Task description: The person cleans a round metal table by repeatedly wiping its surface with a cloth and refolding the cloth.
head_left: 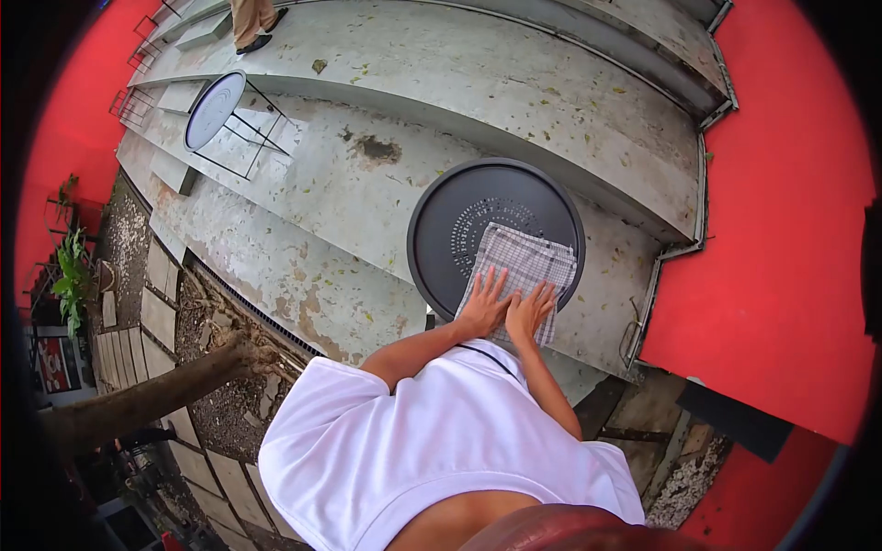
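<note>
A round black table [441, 207] with a raised rim and a ring of small marks or holes on its top stands in front of me. On its near right part lies a checked grey and white cloth [525, 253], folded, with one end hanging over the near rim. My left hand [484, 303] rests on the cloth's near left part, its fingers spread. Close beside it, my right hand [531, 309] presses flat on the cloth, fingers apart. The two hands nearly touch at the thumbs.
Wide concrete steps [496, 101] with scattered leaves surround the table. Another round table [216, 110] stands at upper left. A person's legs [248, 23] show behind it. Red walls [781, 211] flank both sides. A tree trunk [156, 395] leans at lower left.
</note>
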A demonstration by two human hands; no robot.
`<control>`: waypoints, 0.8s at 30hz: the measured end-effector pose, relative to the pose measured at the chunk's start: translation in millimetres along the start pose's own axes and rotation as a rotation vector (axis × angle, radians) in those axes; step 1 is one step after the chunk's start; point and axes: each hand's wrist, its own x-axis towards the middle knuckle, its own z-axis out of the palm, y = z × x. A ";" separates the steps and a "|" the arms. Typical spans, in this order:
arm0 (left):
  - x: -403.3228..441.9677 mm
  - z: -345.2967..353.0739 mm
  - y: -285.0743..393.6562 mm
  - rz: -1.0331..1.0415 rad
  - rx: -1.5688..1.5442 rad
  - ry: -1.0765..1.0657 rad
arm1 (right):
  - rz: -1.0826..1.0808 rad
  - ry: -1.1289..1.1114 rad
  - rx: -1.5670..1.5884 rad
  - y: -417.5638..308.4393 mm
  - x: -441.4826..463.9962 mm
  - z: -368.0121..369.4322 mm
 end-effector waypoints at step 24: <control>-92.8 9.2 -104.5 -0.730 -0.836 0.350 | -0.698 -0.305 -0.293 -105.0 33.7 42.9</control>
